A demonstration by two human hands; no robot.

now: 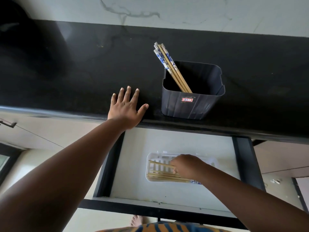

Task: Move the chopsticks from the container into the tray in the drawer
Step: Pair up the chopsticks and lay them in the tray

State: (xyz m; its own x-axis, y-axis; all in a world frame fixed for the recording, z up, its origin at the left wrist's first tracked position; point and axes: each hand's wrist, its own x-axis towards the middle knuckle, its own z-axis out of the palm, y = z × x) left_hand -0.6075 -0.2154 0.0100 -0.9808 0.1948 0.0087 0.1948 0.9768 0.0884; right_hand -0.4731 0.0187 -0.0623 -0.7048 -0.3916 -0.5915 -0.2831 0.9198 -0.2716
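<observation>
The right hand (185, 166) is down in the tray (151, 157), fingers curled round a chopstick (159, 164) it is laying beside those already there (167, 177) — the placing step. The left hand (126, 109) rests flat, fingers spread, on the counter (83, 72). Several chopsticks (168, 64) lean in the container (192, 104) on the far side — next, I judge, a reach up for them.

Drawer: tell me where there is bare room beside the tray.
Bare drawer floor lies left of the white tray, and a strip behind it toward the counter. The tray is crowded: chopsticks and the right hand.
</observation>
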